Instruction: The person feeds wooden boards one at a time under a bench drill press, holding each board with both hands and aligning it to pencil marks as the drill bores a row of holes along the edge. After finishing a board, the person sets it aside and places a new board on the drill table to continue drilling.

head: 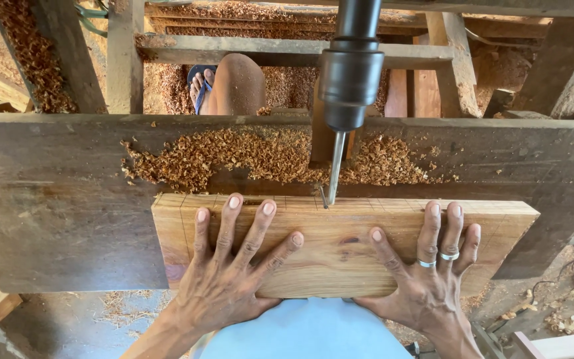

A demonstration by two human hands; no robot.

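Head view | I press left hand (224, 279) and right hand (430, 279), fingers spread flat, on the plank (340, 249) at the surface (54, 199) near edge | steadying it under the drill bit (335, 166) beside shavings (234, 156).

Cut off by the top edge: upper part of the dark drill spindle (351, 60). Hidden behind the far edge of the counter (54, 199): most of a leg and a foot in a blue sandal (202, 83). Covered by both hands, left (224, 279) and right (430, 286): parts of the near edge of the wooden board (340, 246). Too faint to follow: pencil lines along the board's far edge. Cropped at bottom: both forearms, light blue cloth (307, 332).
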